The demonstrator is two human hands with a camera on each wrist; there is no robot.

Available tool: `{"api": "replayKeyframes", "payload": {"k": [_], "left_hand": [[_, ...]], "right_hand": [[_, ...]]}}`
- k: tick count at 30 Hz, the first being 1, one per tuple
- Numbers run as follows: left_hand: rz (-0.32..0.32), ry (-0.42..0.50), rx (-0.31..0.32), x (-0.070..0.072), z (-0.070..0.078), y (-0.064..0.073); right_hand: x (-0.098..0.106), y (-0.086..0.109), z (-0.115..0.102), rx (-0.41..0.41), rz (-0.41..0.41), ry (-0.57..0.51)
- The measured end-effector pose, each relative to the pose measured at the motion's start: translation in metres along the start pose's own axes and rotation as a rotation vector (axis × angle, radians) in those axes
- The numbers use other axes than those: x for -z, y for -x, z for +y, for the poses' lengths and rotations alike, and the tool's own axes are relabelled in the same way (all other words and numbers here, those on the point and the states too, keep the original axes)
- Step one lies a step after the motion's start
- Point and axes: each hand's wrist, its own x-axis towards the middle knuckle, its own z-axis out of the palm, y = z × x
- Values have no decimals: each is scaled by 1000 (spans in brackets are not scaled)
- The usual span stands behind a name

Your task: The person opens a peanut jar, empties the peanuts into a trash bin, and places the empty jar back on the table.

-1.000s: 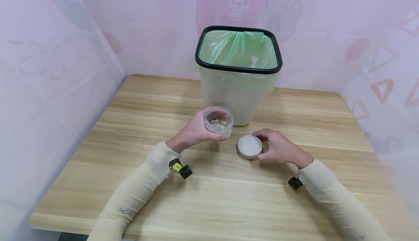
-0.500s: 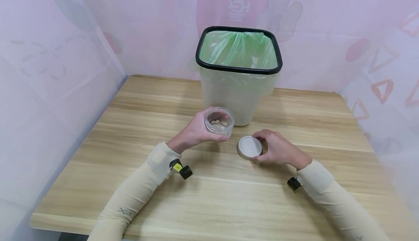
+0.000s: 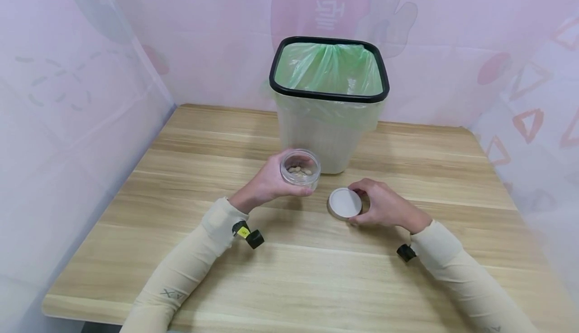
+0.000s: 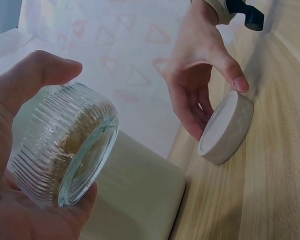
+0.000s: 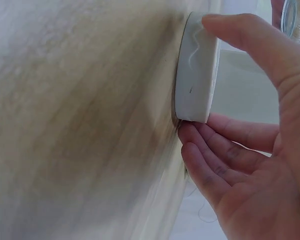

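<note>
Though the glass jar, lidless with small pale pieces inside, has barely shifted this past second, the fingers of your left hand grasp it in front of the bin; your right hand pinches the white lid at the tabletop, also before the bin, so the work seems paused.

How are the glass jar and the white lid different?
The glass jar is see-through and ribbed; the white lid can't be seen through. The left hand holds the jar up off the table, but the lid lies flat on it, with the right hand gripping its edge. The jar is taller than the lid. Both are round.
</note>
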Motion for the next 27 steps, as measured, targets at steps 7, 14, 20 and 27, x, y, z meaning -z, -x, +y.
{"api": "replayKeyframes", "payload": {"k": [7,14,20,27], "left_hand": [[-3,-5,-3,3,-1,2],[8,-20,7,6,0,4],[13,-25,9,10,1,6],[25,-25,7,17,4,8]], "right_hand": [[12,2,-3,-33,9,-12],[29,2,-9,-102,54,-74],[46,2,-17,-111,129,-128],[72,0,-31,-123,243,-148]]}}
